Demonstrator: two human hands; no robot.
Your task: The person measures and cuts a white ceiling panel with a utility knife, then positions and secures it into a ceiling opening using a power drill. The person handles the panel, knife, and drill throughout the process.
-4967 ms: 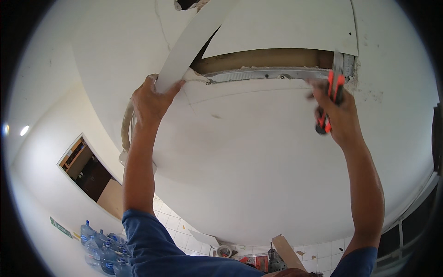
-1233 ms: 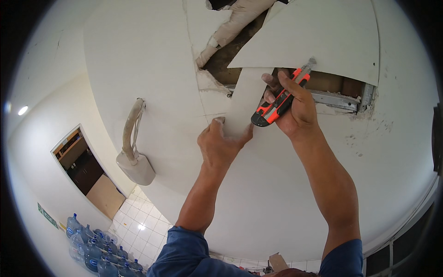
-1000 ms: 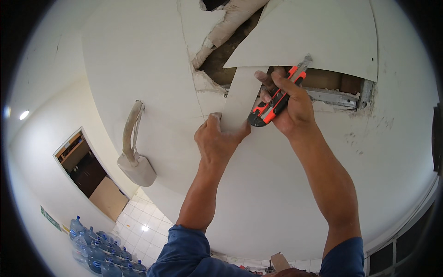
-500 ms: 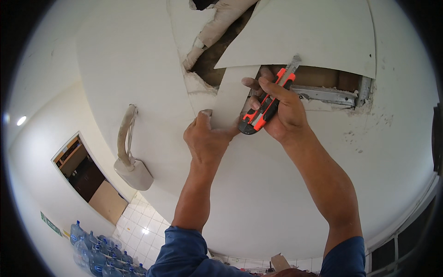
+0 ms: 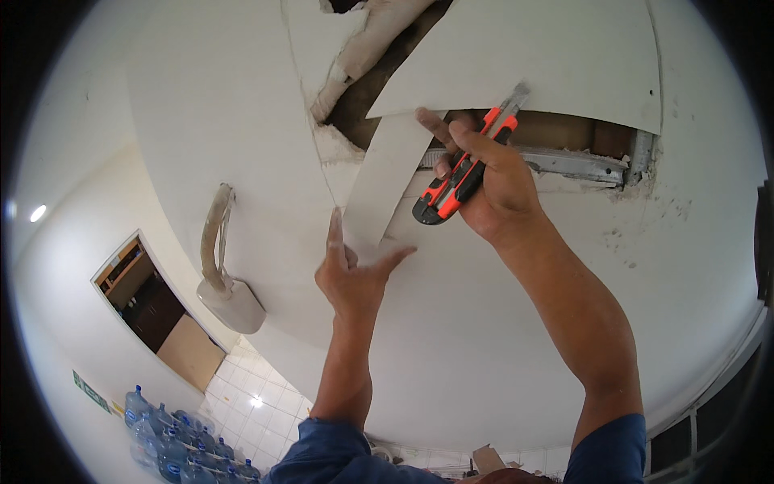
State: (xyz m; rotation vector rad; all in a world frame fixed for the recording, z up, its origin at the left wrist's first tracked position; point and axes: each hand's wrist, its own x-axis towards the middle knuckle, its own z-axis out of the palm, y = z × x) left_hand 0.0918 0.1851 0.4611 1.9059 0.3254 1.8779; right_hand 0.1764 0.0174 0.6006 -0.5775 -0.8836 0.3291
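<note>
I look up at a white ceiling with a ragged opening that shows a metal rail. A large white board panel covers most of the opening. A narrow white board strip hangs down from its edge. My right hand grips an orange and black utility knife, blade end pointing up at the panel's edge, with its fingers against the strip. My left hand is just below the strip's lower end, fingers spread, fingertips touching or nearly touching it.
A wrapped pipe runs through the dark gap at the top. A curved hose and white fitting hang from the ceiling at left. Below are a doorway, a tiled floor and several blue water bottles.
Five seconds ago both arms were spread wide, the left holding the strip's end. Since then the hands came together; in the last second my left hand let go of the strip and spread its fingers.
</note>
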